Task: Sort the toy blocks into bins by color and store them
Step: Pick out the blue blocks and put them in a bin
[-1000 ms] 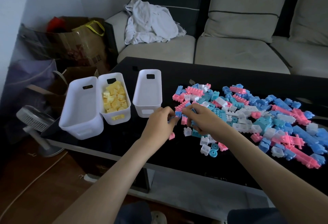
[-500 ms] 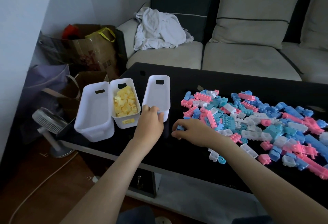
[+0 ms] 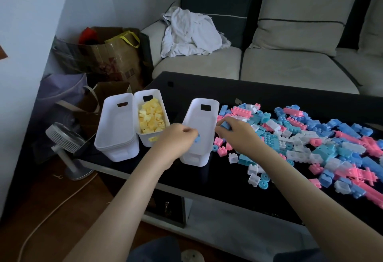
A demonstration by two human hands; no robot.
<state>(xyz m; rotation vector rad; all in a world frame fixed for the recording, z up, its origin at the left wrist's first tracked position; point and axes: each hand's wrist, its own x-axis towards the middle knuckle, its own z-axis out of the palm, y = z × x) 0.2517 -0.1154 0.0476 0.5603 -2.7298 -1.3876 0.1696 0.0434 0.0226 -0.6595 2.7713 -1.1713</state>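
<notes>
Blocks (image 3: 300, 139) of pink, blue and white heap the table (image 3: 269, 95), the blue sort seemingly in hand: the right hand (image 3: 238, 135) pinches 1 blue block (image 3: 224, 125) in its fingers beside the bin (image 3: 202, 116), the left hand (image 3: 176, 140) curls its fingers over it, hold on a blue piece (image 3: 197, 138) unclear; next, drop both in.

Living room: sofa (image 3: 290, 68), coffee table (image 3: 228, 87)

The table (image 3: 259, 89) is black and shiny. Three white bins stand near its left end. The left bin (image 3: 116, 137) and the middle bin (image 3: 148, 140) touch side by side (the middle one holds yellow blocks (image 3: 151, 118)). The right bin (image 3: 199, 158) stands a little apart. Just beside it lies a big heap of loose blocks (image 3: 310, 137), pink, blue and white. The left bin may be two bins stacked.
</notes>
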